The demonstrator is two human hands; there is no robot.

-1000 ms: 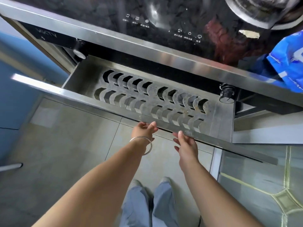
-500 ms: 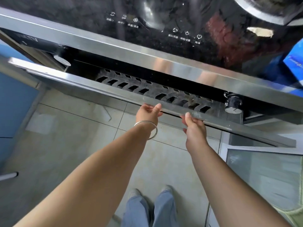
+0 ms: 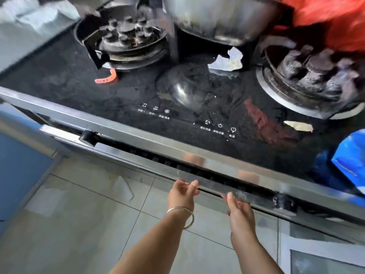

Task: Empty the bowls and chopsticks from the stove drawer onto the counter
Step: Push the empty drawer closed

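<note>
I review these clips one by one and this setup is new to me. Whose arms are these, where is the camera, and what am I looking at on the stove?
No machine here: a person wears a wide-angle camera on the head, looking down at their own arms. The left hand, with a bangle on its wrist, and the right hand both touch the metal front of the stove drawer, which is nearly closed; neither holds a loose object. Above lies the black stove top with two burners, a steel pot, an orange strip and paper scraps. No bowls or chopsticks are visible.
</note>
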